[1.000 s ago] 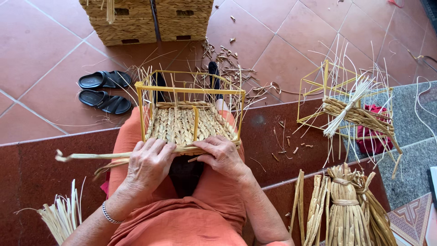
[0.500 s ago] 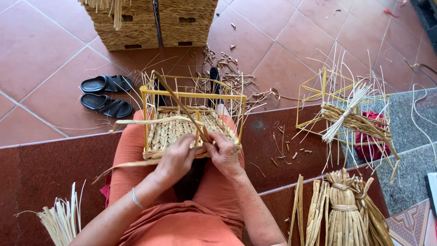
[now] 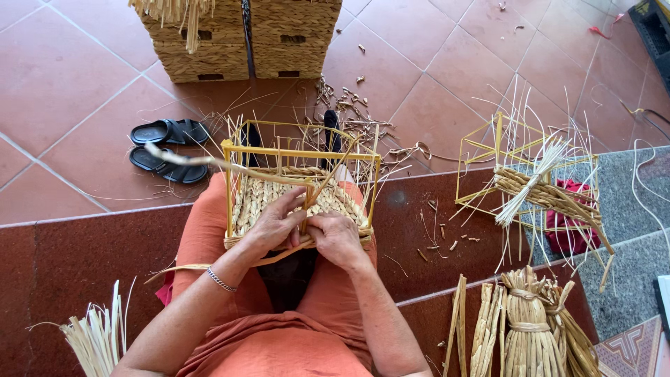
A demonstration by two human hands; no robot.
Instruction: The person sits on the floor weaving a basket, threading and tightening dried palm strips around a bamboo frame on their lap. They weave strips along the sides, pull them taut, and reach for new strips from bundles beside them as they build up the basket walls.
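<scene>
A yellow wire basket frame [image 3: 234, 150] with a partly woven straw bottom rests on my lap. My left hand [image 3: 273, 227] grips a long flat straw strand [image 3: 209, 162] that runs up and left over the frame's rim. My right hand [image 3: 336, 239] presses on the woven edge at the frame's near side, fingers curled around the straw beside a thin upright wire. Both hands touch at the near rim. I wear orange clothing and a bracelet on the left wrist.
A second yellow frame [image 3: 497, 150] with a straw bundle sits to the right on the step. Tied straw bundles [image 3: 530, 328] stand at lower right, loose straw [image 3: 98, 335] at lower left. Black sandals [image 3: 167, 146] and two woven baskets [image 3: 234, 38] lie ahead on the tiles.
The long strand swung up from my left side across the frame's top. My hands moved from the near edge onto the woven bottom, then closed together at the rim.
</scene>
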